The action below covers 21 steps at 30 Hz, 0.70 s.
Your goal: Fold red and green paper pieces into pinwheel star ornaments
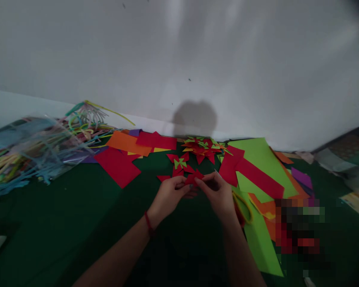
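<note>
Between my two hands is a small piece of red paper [194,177], pointed at its upper edge. My left hand [172,194] pinches it from the left, thumb on top. From the right, my right hand [217,191] grips it between thumb and fingertips; a thin pale tip of something I cannot make out shows by that hand. Just beyond my hands lies a red paper star with a green pinwheel-shaped piece [180,163] on it. Behind that, a pile of red, green and yellow paper stars [202,148] sits near the wall.
Red sheets [118,166] and an orange sheet [128,143] lie to the left, beside a plastic bag of coloured pipe cleaners [56,147]. At right are large green sheets [255,155], a red strip [261,177] and scissors with yellow handles [245,209]. A white wall [122,59] rises behind.
</note>
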Motion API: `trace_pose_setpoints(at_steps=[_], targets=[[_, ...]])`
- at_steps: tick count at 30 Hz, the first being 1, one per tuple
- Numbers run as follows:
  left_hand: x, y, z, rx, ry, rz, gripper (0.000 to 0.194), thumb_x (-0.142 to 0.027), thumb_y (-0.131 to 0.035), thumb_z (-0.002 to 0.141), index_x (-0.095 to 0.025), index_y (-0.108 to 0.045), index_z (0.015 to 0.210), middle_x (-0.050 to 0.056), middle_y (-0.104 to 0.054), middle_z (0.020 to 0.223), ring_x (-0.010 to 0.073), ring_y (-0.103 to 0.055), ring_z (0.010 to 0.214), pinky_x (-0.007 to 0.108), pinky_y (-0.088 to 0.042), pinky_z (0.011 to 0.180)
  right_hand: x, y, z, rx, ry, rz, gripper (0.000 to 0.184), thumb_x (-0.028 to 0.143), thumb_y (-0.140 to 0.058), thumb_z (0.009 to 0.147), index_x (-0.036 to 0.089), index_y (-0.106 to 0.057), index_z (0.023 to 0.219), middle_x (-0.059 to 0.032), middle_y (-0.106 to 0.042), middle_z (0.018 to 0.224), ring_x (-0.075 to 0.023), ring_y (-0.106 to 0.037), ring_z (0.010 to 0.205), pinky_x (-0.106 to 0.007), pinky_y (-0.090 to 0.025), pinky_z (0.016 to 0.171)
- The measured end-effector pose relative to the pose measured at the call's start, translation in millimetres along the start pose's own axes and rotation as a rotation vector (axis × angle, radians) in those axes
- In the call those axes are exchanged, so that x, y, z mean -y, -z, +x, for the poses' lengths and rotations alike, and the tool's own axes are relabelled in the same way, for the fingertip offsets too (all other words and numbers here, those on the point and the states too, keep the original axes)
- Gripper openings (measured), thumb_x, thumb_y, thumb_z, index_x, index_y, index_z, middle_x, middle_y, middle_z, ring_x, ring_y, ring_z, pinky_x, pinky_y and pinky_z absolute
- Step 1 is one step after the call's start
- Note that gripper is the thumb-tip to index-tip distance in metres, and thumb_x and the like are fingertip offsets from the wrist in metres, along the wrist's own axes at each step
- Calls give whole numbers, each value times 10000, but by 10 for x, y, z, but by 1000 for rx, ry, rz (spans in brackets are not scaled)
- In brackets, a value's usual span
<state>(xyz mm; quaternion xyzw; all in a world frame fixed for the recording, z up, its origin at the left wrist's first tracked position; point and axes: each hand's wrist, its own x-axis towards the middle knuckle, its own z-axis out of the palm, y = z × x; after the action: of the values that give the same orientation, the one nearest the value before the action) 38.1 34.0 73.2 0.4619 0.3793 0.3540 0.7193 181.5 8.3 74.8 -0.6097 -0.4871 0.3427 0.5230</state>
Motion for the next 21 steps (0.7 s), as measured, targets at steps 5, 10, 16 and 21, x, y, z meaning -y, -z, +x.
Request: trace_pose_setpoints(at_steps=[5,10,16,21], targets=[[5,9,-5,18,-18,-2,142,-236,-582,745,-115,-574,818,61,-666,793,203,-652,752,332,-520,720,3,-12,11,-20,-2,71,266,351,-693,626,193,-505,728,19,-548,661,-135,-541,624,-246,-445,571],[-1,-4,-7,20,-21,13,137,-236,-570,754,-126,-581,835,55,-665,803,199,-653,758,328,-519,722,4,-15,16,-11,-20,130,320,318,-701,624,213,-482,834,29,-539,655,-133,-541,629,-237,-444,559],[-24,13,-11,33,-18,19,151,-248,-576,748,-126,-579,836,58,-665,801,204,-652,765,329,-518,715,14,8,31,72,-42,107,338,332,-676,647,219,-544,937,17,-559,715,-139,-552,678,-236,-448,587],[-36,20,-21,39,-11,3,167,-276,-584,744,-124,-563,809,56,-662,773,211,-653,762,339,-519,718,39,28,25,185,-82,88,210,385,-616,698,181,-563,698,14,-574,660,-126,-533,613,-225,-429,562]])
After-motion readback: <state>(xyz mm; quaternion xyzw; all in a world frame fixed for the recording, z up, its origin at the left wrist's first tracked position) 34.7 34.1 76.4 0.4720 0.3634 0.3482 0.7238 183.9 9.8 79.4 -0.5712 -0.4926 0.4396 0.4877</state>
